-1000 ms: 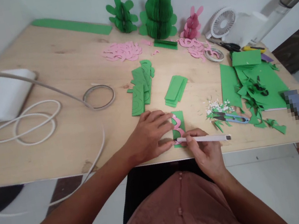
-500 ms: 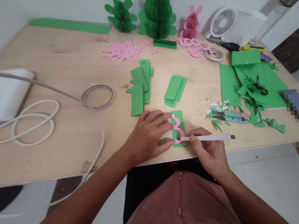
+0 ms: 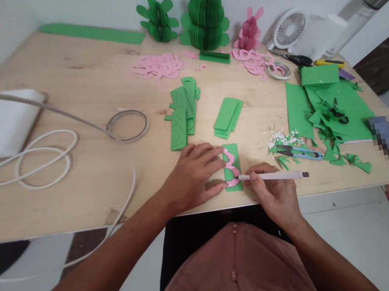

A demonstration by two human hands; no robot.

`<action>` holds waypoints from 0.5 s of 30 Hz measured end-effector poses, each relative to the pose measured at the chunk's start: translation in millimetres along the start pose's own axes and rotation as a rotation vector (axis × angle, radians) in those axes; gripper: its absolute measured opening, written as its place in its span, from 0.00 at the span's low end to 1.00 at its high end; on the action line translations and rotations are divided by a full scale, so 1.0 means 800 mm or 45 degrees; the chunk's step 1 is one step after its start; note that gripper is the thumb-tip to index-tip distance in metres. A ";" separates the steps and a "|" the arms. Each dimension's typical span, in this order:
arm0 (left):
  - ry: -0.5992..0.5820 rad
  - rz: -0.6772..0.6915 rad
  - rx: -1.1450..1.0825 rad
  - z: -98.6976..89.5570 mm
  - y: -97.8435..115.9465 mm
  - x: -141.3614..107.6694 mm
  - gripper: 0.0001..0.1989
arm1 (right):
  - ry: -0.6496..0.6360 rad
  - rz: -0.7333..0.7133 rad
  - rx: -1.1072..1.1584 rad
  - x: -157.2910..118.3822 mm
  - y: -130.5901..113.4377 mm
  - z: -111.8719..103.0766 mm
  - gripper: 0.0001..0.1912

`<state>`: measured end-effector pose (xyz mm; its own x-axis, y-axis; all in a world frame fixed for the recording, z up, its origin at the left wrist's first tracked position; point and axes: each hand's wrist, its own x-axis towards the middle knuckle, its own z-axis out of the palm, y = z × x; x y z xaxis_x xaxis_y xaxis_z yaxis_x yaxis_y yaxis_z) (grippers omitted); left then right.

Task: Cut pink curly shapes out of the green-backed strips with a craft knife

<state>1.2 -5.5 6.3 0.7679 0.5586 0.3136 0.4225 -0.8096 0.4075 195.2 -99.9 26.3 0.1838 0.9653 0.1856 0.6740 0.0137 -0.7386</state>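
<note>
My right hand (image 3: pixel 276 196) is closed around a white pen (image 3: pixel 278 175). Its tip meets the right edge of a pink curvy paper template (image 3: pixel 234 172), which lies on a small green paper strip (image 3: pixel 233 147). My left hand (image 3: pixel 196 178) rests flat from the left, fingers stretched out, the fingertips pressing the template onto the strip. Just beyond are a stack of blank green strips (image 3: pixel 227 117) and, further left, green strips with drawn curved outlines (image 3: pixel 179 125).
Blue thread snips (image 3: pixel 303 152) lie by green scraps (image 3: pixel 325 117) on the right. Pink cutouts (image 3: pixel 160 66) and green paper bunnies (image 3: pixel 205 18) are at the back. A white power bank (image 3: pixel 1 127) and a cable (image 3: pixel 44 144) occupy the left side.
My right hand and the pen have shifted slightly right and up along the template's edge. My left hand stays in place.
</note>
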 end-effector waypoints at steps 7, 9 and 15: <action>-0.013 0.001 0.004 0.001 -0.001 -0.001 0.13 | 0.043 -0.131 -0.125 0.004 -0.002 0.001 0.09; -0.014 -0.001 0.006 0.002 -0.001 -0.001 0.13 | 0.052 -0.169 -0.163 0.005 -0.003 0.002 0.09; -0.001 -0.002 0.004 0.000 0.000 -0.001 0.12 | 0.067 -0.225 -0.210 0.003 -0.006 0.002 0.10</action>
<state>1.1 -6.0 6.1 0.7674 0.5600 0.3122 0.4256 -0.8092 0.4052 191.1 -97.0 28.9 0.0870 0.9367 0.3391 0.8057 0.1340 -0.5769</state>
